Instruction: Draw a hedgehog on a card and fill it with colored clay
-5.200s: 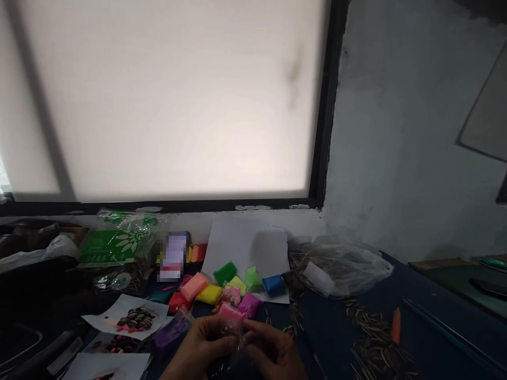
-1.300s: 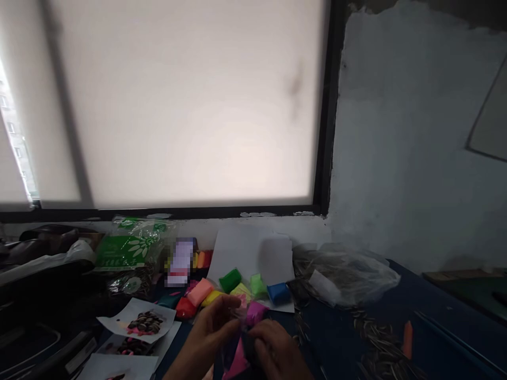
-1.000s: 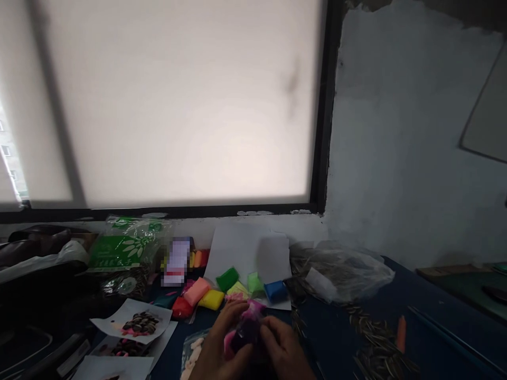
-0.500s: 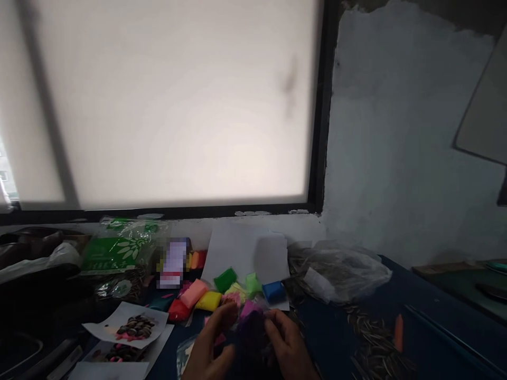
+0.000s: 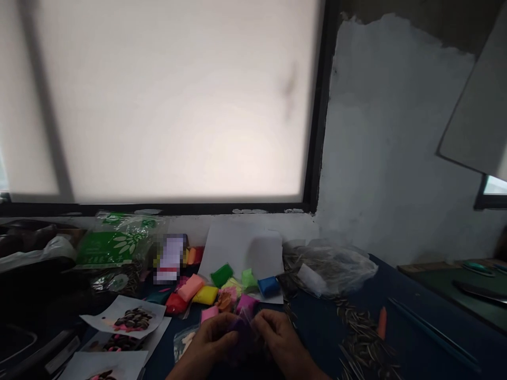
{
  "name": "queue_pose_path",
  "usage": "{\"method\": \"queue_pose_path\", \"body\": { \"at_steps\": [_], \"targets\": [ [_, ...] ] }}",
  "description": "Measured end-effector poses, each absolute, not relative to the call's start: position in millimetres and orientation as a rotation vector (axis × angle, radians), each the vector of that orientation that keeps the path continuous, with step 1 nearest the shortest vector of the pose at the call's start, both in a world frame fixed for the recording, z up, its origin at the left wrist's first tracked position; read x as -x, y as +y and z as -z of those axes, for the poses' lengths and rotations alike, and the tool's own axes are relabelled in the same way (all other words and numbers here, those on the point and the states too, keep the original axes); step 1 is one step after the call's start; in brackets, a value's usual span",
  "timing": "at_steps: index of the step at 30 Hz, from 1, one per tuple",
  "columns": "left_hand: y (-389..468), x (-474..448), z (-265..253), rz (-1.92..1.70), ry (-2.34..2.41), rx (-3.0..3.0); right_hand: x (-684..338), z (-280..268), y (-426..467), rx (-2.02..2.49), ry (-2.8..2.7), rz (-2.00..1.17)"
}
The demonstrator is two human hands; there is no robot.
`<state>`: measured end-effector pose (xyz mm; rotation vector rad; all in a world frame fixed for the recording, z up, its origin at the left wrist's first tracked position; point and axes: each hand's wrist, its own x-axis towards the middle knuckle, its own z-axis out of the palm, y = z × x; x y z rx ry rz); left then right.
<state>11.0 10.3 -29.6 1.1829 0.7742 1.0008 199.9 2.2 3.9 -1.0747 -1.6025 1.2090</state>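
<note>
A dark purple packet [image 5: 244, 333] in clear plastic is held low in the middle of the head view, between both hands. The fingers and thumb of my left hand [image 5: 214, 336] close on its left side. My right hand [image 5: 278, 333] pinches the clear plastic at its upper right edge. Just beyond them lie a magenta packet [image 5: 247, 304], a pink packet [image 5: 209, 314] and an orange-brown lump [image 5: 225, 301]. The lower part of the purple packet is dark and hard to make out.
Behind are green [image 5: 222, 275], yellow [image 5: 206, 295] and blue [image 5: 269, 285] packets and white paper [image 5: 241, 248]. Picture sheets [image 5: 134, 316] lie left. Right are striped seeds [image 5: 364, 332], an orange stick [image 5: 382, 323], blue tweezers [image 5: 433, 332] and a plastic bag [image 5: 336, 266].
My left fingers have closed in on the purple packet, and my right hand has moved slightly left. The packet sits a little lower, showing more of the magenta one. The camera has turned slightly right.
</note>
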Motion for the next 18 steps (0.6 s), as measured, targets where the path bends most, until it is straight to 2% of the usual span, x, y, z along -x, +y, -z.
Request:
{"method": "queue_pose_path", "body": {
  "at_steps": [8, 18],
  "targets": [
    [9, -14, 24, -0.910, 0.878, -1.322, -200, 16, -11, 1.062, -1.515, -1.093],
    [10, -10, 25, -0.922, 0.925, -1.315, -202, 24, -14, 0.975, -1.528, -1.094]
  ]
}}
